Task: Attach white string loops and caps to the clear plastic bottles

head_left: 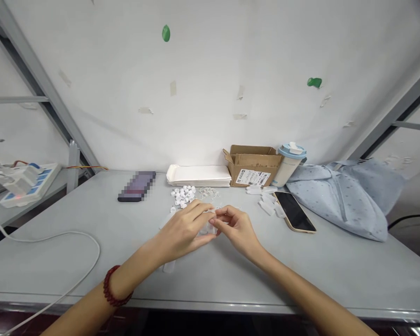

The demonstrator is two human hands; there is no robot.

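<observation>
Over the middle of the grey table, my left hand (189, 227) and my right hand (236, 228) meet around a small clear plastic piece (207, 228). My left hand is closed on it from the left, fingers curved over its top. At its right end, my right thumb and fingertips pinch together; whether a smaller part sits between them is hidden. Just beyond my left hand lies a pile of small white caps (184, 195). Thin whitish loops (209, 192) lie beside the caps. More translucent pieces (169, 266) show partly from under my left wrist.
At the back stand a stack of white envelopes (199, 175), an open cardboard box (254, 165) and a tumbler (287, 165). Right of my hands are clear pieces (267, 205), a phone (294, 212) and blue cloth (343, 200). A dark item (137, 186) and a white cable (94, 261) lie left.
</observation>
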